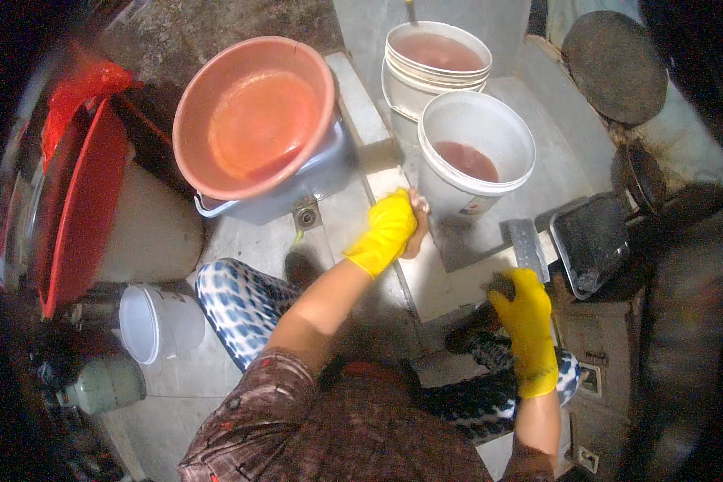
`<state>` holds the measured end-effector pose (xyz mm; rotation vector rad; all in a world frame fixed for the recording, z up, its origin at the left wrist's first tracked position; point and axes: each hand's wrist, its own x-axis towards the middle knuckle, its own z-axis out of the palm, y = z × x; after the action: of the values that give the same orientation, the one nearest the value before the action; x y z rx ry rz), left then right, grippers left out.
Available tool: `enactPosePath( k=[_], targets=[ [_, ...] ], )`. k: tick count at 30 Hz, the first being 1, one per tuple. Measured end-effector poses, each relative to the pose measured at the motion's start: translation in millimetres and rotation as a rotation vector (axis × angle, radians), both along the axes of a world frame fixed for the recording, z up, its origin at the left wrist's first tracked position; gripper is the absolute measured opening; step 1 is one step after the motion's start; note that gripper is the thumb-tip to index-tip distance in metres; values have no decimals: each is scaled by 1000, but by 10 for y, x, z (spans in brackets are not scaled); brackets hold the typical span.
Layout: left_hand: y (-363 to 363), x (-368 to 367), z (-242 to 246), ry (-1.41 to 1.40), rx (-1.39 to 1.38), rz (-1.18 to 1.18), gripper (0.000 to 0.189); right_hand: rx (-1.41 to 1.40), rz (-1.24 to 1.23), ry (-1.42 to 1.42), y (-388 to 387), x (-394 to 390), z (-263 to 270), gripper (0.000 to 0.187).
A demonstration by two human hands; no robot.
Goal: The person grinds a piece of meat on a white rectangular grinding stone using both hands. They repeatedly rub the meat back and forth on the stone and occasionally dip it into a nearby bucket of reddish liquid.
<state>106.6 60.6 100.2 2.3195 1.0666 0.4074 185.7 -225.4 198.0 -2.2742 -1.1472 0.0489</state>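
My left hand (393,224), in a yellow rubber glove, is closed on a brownish-pink piece (420,226), perhaps meat or fish, over the pale ledge. Just beyond it stands a white plastic bucket (479,144) with reddish liquid in the bottom. My right hand (521,301), also in a yellow glove, is lower right near the end of a grey flat blade or bar (525,247); a dark, blurred thing (499,286) is at its fingers, and I cannot tell whether it is held.
An orange-pink plastic basin (253,117) with reddish liquid rests above a bluish tub. A second white bucket (438,54) holds reddish liquid. A floor drain (306,217) lies below the basin. A black tray (590,247) is right, a small white bucket (159,325) and red basin (81,211) left.
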Motion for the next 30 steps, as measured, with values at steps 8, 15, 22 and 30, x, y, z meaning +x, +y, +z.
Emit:
enactPosePath(
  k=[8,15,22,30],
  targets=[
    [188,44,81,-346,506,-52,55,44,63,-63,190,-50,-25,39],
    [-193,363,-148,-460,427,-110,18,-14,61,-59,247,-37,-255,41],
    [-434,353,-88,-424,401,-204,12,-47,115,580,732,-397,-777,37],
    [-92,-236,-464,-453,143,-687,25,177,104,247,1208,-28,-1748,33]
  ],
)
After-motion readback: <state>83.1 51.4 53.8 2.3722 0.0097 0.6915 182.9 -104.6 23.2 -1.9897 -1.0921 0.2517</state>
